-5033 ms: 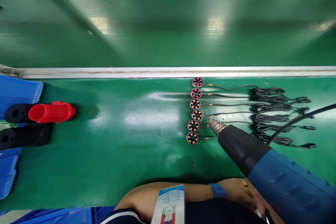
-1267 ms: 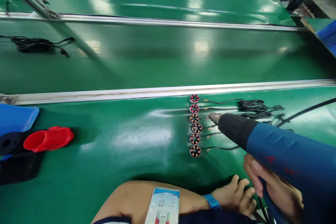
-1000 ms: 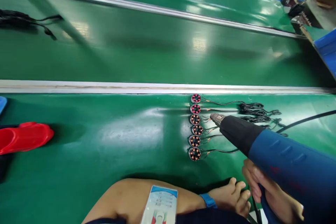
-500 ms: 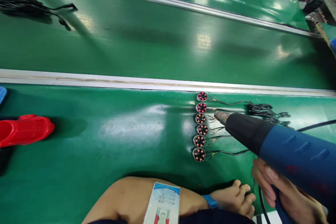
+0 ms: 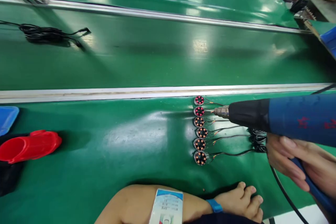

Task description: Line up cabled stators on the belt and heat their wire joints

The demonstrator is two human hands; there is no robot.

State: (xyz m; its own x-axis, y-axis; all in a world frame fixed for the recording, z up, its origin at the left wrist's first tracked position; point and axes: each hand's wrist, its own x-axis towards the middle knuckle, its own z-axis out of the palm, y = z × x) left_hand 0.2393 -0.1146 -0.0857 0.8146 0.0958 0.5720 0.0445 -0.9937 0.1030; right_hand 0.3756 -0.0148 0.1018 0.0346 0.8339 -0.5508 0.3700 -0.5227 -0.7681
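My right hand (image 5: 301, 162) is closed round the handle of a blue and black heat gun (image 5: 283, 117). Its metal nozzle (image 5: 222, 111) points left at the wires of the second coil from the top. Several small round copper-wound coils (image 5: 199, 133) lie in a column on the green table (image 5: 131, 147), each with a thin black lead running right to coiled black cables (image 5: 258, 140). My left hand (image 5: 243, 201) rests on the near table edge, fingers loosely curled and holding nothing, a blue band on the wrist.
A red plastic housing (image 5: 30, 145) lies at the left beside black parts (image 5: 9, 180) and a blue bin (image 5: 6, 119). A metal rail (image 5: 105, 93) separates the table from a green conveyor belt, which carries a black cable bundle (image 5: 47, 35). More blue bins (image 5: 328, 36) stand far right.
The heat gun has swung up and levelled out, its nozzle moving from the lower coils' wires to the second coil from the top. The cable bundle on the belt has drifted right.
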